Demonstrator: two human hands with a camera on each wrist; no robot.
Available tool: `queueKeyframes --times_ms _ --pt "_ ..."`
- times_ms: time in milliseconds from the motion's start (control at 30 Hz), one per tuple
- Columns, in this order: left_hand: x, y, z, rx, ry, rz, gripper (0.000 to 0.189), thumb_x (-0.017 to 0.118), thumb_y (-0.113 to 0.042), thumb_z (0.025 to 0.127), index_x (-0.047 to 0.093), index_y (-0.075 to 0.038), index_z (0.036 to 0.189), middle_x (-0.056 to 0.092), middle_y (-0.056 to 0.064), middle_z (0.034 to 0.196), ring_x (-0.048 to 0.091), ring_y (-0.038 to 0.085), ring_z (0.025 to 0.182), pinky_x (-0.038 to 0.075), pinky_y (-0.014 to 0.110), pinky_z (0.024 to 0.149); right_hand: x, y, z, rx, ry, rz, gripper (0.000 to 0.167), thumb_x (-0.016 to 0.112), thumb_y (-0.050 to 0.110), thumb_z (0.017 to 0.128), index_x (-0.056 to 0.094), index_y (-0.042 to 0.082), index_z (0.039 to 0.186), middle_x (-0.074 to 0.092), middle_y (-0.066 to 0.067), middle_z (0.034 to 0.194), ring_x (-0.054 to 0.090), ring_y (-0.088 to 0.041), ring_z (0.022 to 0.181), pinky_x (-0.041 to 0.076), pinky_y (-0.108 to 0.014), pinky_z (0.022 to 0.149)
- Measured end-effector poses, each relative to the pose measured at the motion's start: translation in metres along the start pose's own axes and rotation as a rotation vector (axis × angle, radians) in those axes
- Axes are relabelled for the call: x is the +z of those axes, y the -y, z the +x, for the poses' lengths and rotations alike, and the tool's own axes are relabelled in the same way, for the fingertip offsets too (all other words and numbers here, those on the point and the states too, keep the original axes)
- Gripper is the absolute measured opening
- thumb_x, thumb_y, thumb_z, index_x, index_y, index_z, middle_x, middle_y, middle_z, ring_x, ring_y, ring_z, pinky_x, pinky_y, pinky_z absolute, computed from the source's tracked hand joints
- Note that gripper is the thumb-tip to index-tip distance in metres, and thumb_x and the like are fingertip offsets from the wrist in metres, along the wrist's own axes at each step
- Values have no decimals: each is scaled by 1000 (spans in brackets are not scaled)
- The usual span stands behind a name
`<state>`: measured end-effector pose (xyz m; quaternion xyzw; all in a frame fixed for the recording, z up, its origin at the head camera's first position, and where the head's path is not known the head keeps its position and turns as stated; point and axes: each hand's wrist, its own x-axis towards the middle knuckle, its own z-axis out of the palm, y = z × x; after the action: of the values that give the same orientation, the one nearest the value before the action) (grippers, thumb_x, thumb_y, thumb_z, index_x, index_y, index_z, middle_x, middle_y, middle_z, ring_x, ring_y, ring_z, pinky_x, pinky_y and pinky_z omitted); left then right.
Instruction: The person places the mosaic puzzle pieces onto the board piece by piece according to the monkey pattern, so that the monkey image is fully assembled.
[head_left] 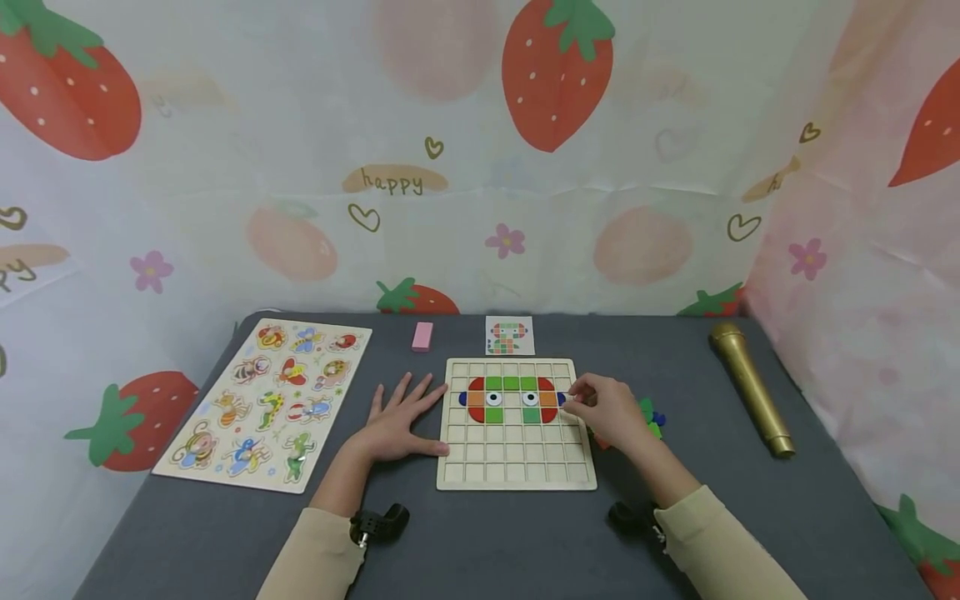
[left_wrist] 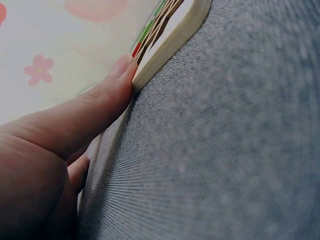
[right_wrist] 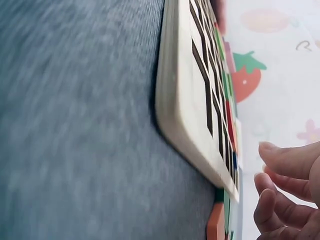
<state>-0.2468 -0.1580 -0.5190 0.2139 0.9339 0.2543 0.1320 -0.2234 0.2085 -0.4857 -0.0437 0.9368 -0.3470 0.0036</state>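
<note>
A pale wooden grid board (head_left: 517, 476) lies flat, with red, green, orange and blue pieces and two eye pieces (head_left: 492, 399) set in its upper rows. My left hand (head_left: 395, 425) is spread on the cloth at the board's left side. Its thumb (left_wrist: 112, 87) touches the board's edge in the left wrist view. Over the right edge hovers my right hand (head_left: 609, 410), fingertips beside a blue piece (head_left: 561, 399). In the right wrist view its thumb (right_wrist: 287, 159) and bent fingers stand slightly apart, with no piece showing between them.
Loose green and blue pieces (head_left: 649, 416) lie right of the board, partly behind the right hand. A pattern card (head_left: 510, 336) and pink block (head_left: 422, 337) are beyond it. An insect picture board (head_left: 262, 408) lies left; a gold microphone (head_left: 752, 390) lies right.
</note>
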Motion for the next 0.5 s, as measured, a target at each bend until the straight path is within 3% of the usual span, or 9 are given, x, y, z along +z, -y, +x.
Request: queueKeyframes --times_ms 300,500 --pt "-1 0 -1 3 0 -10 105 78 -65 76 27 -30 162 12 4 171 -7 36 157 -15 67 118 -13 -13 -7 27 -10 -17 19 77 22 91 70 8 102 66 -3 87 62 -18 78 46 -29 60" --pt "-2 -1 -2 -1 0 -11 105 78 -65 76 27 -30 162 12 5 171 -7 37 157 -15 67 118 -22 -22 -11 28 4 -35 21 76 20 92 72 6 107 71 -7 96 64 -19 83 52 -34 66"
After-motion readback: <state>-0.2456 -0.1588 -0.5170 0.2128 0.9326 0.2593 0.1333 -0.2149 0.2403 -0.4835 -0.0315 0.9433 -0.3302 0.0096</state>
